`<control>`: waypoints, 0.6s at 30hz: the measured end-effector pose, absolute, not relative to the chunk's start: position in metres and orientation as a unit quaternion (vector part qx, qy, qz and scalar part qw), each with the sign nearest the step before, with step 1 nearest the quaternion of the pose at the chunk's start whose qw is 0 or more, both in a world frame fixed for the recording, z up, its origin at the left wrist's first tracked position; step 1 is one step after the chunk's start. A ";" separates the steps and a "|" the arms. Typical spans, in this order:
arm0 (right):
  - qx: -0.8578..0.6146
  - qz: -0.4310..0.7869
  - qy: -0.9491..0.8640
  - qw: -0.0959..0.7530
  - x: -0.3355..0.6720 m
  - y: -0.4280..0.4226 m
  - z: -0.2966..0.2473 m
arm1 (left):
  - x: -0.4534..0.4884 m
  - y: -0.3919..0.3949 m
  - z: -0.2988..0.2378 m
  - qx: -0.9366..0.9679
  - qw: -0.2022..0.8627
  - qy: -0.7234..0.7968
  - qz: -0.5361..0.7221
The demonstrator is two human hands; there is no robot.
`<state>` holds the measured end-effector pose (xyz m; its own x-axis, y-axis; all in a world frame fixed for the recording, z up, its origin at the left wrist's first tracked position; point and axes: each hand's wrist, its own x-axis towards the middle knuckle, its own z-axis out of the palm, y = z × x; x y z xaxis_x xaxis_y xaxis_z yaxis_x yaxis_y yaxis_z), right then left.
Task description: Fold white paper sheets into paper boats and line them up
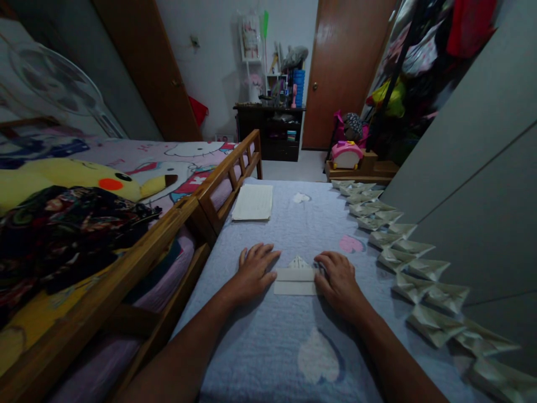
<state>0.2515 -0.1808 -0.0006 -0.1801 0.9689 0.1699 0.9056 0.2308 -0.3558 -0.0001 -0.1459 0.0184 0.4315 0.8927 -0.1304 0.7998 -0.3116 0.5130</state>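
Note:
A partly folded white paper [295, 278] lies on the pale blue quilt [268, 341] in front of me. My left hand [254, 271] rests flat at its left edge, fingers spread and open. At the paper's right edge my right hand [339, 278] presses down, fingers bent onto the fold. A stack of flat white sheets [253, 202] lies farther up the quilt on the left.
Several folded paper boats [413, 268] line the quilt's right side along a grey wall. A wooden bed rail [176, 235] borders the left, with a yellow plush [71, 176] and dark clothing beyond. A dark desk [271, 131] and a brown door [344, 73] stand at the far end.

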 end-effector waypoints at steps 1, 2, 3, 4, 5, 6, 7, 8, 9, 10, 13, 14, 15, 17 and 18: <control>-0.612 0.083 -0.764 0.187 0.249 -0.181 0.000 | 0.001 -0.145 0.017 0.807 0.266 0.515 0.110; -0.611 0.080 -0.765 0.189 0.246 -0.180 0.001 | 0.002 -0.144 0.016 0.810 0.272 0.503 0.131; -0.612 0.081 -0.764 0.189 0.244 -0.180 0.001 | 0.005 -0.143 0.014 0.812 0.278 0.491 0.151; -0.614 0.083 -0.762 0.189 0.241 -0.180 0.002 | 0.008 -0.143 0.012 0.813 0.282 0.481 0.167; -0.615 0.089 -0.759 0.192 0.239 -0.179 0.002 | 0.011 -0.142 0.011 0.814 0.286 0.473 0.178; -0.616 0.097 -0.757 0.196 0.238 -0.179 0.002 | 0.015 -0.142 0.010 0.816 0.288 0.465 0.187; -0.615 0.108 -0.755 0.203 0.237 -0.179 0.002 | 0.019 -0.142 0.009 0.817 0.290 0.458 0.196; -0.612 0.121 -0.752 0.211 0.236 -0.178 0.002 | 0.022 -0.142 0.008 0.818 0.294 0.450 0.205; -0.608 0.135 -0.750 0.222 0.236 -0.178 0.003 | 0.024 -0.142 0.008 0.817 0.299 0.443 0.216; -0.601 0.150 -0.749 0.234 0.236 -0.178 0.004 | 0.026 -0.143 0.008 0.814 0.307 0.439 0.226; -0.574 0.203 -0.743 0.278 0.236 -0.178 0.007 | 0.029 -0.145 0.008 0.786 0.353 0.444 0.243; -0.565 0.225 -0.737 0.294 0.237 -0.178 0.008 | 0.029 -0.146 0.009 0.772 0.375 0.449 0.248; -0.559 0.252 -0.727 0.310 0.237 -0.178 0.010 | 0.029 -0.146 0.009 0.756 0.401 0.451 0.255; -0.552 0.314 -0.688 0.351 0.237 -0.178 0.012 | 0.030 -0.147 0.011 0.710 0.469 0.442 0.284; -0.549 0.346 -0.662 0.375 0.237 -0.178 0.013 | 0.030 -0.147 0.012 0.678 0.510 0.432 0.306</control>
